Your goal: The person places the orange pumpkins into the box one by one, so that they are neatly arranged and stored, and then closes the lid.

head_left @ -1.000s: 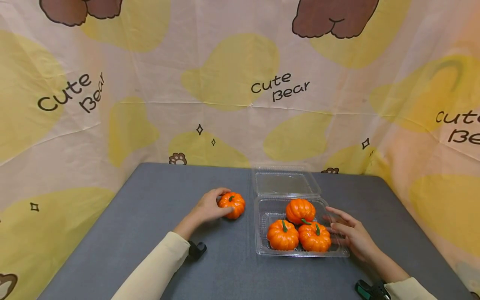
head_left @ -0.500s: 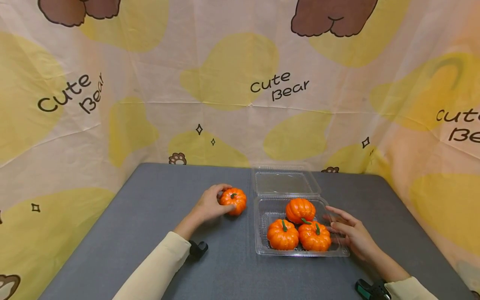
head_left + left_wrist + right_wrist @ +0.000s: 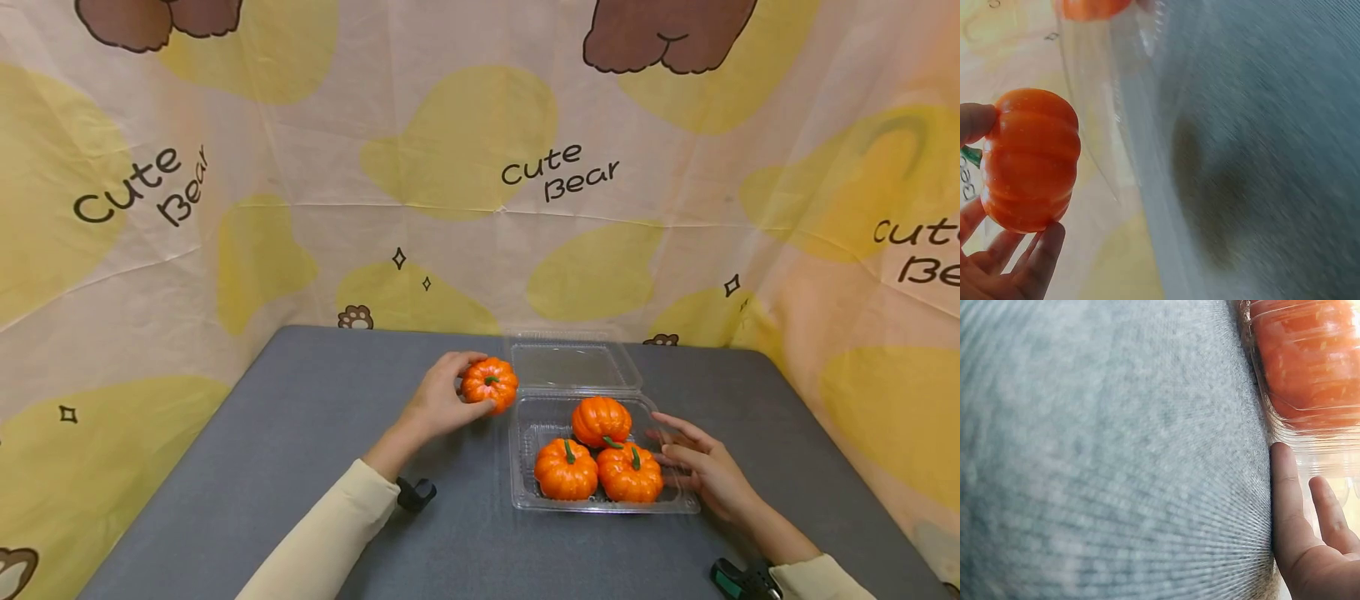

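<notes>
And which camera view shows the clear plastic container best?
The head view: the container appears almost whole, its lid open, with three pumpkins inside. The left wrist view shows only a blurred part of it; the right wrist view, only a part near the right hand.

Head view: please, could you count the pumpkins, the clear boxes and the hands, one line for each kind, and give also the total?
Pumpkins: 4 (3 in the box, 1 held)
Clear box: 1
Hands: 2 (left hand, right hand)
Total: 7
</notes>
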Motion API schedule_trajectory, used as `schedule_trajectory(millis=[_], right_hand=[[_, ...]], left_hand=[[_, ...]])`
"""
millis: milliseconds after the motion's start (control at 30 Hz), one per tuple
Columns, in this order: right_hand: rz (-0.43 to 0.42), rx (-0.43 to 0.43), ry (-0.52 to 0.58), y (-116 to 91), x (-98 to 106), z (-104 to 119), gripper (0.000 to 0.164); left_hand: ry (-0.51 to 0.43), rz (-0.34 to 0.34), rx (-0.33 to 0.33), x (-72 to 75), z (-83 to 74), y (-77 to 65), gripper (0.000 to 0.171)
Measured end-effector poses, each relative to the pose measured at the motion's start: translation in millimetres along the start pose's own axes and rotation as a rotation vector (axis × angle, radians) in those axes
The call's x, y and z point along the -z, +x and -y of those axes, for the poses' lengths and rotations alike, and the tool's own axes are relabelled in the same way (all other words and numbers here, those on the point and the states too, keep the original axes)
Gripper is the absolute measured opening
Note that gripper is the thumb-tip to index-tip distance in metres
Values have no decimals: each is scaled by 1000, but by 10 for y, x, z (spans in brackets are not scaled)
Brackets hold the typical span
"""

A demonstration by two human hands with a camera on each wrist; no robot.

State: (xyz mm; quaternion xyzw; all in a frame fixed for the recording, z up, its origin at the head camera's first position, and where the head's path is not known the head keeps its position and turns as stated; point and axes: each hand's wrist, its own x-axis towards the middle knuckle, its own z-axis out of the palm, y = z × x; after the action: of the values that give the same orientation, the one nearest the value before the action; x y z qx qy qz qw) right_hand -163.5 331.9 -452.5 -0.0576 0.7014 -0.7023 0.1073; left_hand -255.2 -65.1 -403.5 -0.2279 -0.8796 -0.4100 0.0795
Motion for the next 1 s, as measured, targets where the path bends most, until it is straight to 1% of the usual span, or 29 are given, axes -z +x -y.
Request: schedule_trajectory(millis=[100,300,400,533,700,1000], right_hand=[[-3,-3,-1,-4,1,-4,48],[-9,-12,-8,-8,0,-6,49],[-13,-16,-13,-6,-4,-2,48],[-21,-25,-10,-6,-12,3,48],[-28,-26,-15,-5,-17,8,49],[-15,-14,-12,-8,-7,13,48]], left_hand=[[-19,4,-26,-41,-87,25,60],[-3,17,-76,-146,-222,73,61],[10,42,-98,-197,-279,89,62],[37,77,-109,-260,-344,100,62],[83,100,-119,-339,-375,111,62],[147,158,-189,-442,-410,121,60]])
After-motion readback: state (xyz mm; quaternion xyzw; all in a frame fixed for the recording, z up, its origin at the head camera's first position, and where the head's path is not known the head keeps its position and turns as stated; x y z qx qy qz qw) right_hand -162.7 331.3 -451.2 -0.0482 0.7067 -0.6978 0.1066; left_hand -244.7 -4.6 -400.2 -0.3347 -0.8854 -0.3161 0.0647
